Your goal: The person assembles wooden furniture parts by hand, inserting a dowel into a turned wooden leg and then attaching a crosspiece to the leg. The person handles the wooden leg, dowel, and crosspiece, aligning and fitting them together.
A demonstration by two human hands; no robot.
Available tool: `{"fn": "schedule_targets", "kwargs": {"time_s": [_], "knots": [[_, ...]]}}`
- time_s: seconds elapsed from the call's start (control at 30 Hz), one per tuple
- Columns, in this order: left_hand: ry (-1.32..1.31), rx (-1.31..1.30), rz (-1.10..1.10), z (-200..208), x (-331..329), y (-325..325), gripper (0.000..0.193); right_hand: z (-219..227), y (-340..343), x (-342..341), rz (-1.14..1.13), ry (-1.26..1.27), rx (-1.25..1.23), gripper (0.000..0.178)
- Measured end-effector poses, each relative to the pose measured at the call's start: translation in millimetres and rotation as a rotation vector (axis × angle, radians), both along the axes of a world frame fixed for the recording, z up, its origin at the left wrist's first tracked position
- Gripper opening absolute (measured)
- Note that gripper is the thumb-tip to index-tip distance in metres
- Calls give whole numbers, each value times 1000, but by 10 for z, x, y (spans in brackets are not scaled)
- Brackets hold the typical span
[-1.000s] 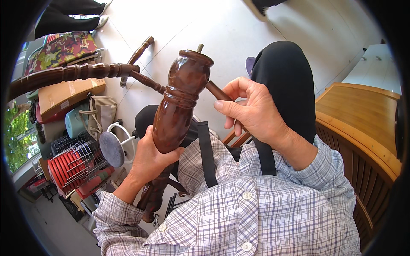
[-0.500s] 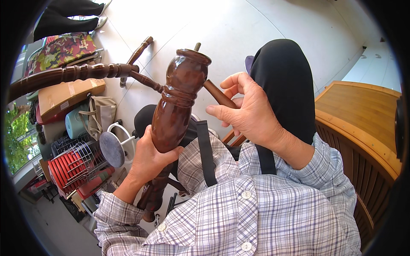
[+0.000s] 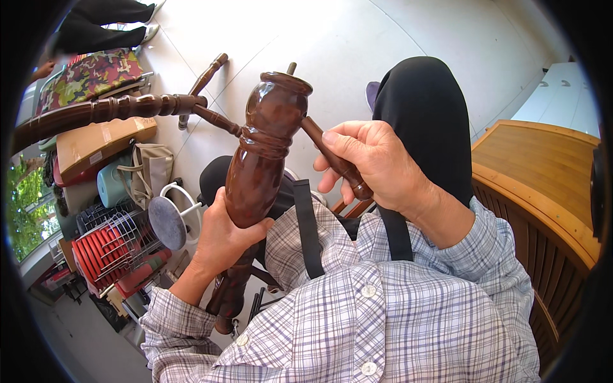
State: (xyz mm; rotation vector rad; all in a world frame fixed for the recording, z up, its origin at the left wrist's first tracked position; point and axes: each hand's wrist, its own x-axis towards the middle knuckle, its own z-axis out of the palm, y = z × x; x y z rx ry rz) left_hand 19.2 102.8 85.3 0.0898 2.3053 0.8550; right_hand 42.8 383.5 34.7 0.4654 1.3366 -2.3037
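My left hand (image 3: 233,239) is wrapped round the lower part of a thick, glossy dark brown turned wooden post (image 3: 258,172). A threaded metal rod (image 3: 292,68) sticks up from the post's top. In my right hand (image 3: 380,163) is a short turned wooden peg (image 3: 329,152), pinched between thumb and fingers. Its upper end meets the post's right side just below the top bulge; how deep it sits cannot be seen. On the post's left side, a thin turned spindle (image 3: 217,120) joins it to a long curved wooden rail (image 3: 102,110).
Behind the rail stand a cardboard box (image 3: 105,143), a beige bag (image 3: 153,169), a round grey-topped stool (image 3: 169,223) and a wire rack with red discs (image 3: 105,255). A wooden slatted chair (image 3: 536,185) is at right. Another person's legs (image 3: 105,25) show at the far left.
My right hand has closed round the peg, whose rounded lower end now shows below the fingers. The post has shifted slightly left. Another person's hand has appeared at the far left.
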Motion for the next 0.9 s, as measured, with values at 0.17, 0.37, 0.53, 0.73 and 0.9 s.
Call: {"fn": "schedule_targets", "kwargs": {"time_s": [0.17,0.37,0.53,0.73,0.9], "knots": [[1,19,1,-37,7,-29,69,73,-50,0,-14,142,263,28],[-92,-7,32,14,-12,3,68,94,-4,-15,19,167,342,27],[-35,28,36,-11,6,0,66,14,22,-34,-22,61,5,31],[5,38,16,-42,9,-16,66,-40,97,-92,25,-92,-259,32],[-5,57,13,-40,9,16,65,14,66,-74,9,-29,-162,33]]}}
